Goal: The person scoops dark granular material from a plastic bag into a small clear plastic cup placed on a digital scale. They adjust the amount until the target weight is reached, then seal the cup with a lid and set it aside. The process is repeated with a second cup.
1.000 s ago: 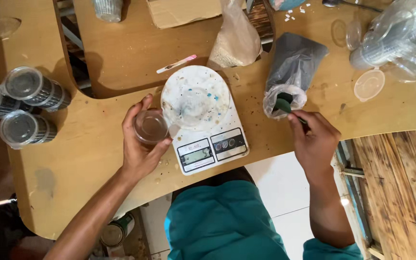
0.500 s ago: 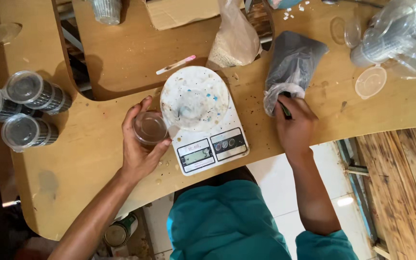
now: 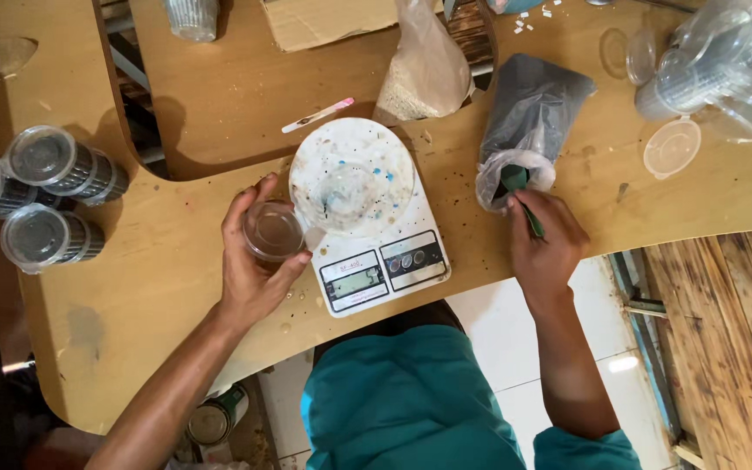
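At the near edge of the pale wooden surface (image 3: pixel 158 287), the left hand (image 3: pixel 254 261) stays wrapped around a small clear plastic cup (image 3: pixel 273 231) just beside a white kitchen scale (image 3: pixel 372 235) with a round, speckled platform, while the right hand (image 3: pixel 543 244), fingers clamped on a green-handled scoop (image 3: pixel 515 184), has eased back after dipping deeper into the mouth of the crinkled bag of dark material (image 3: pixel 528 122) half a second ago, a sign that a scoopful may be coming out. Farther back lie a pink-and-white stick (image 3: pixel 317 115) and a translucent bag of pale grain (image 3: pixel 424 74); lidded clear cups (image 3: pixel 41 187) crowd the left edge, and loose lids and stacked cups (image 3: pixel 707 65) gather at the far right corner.
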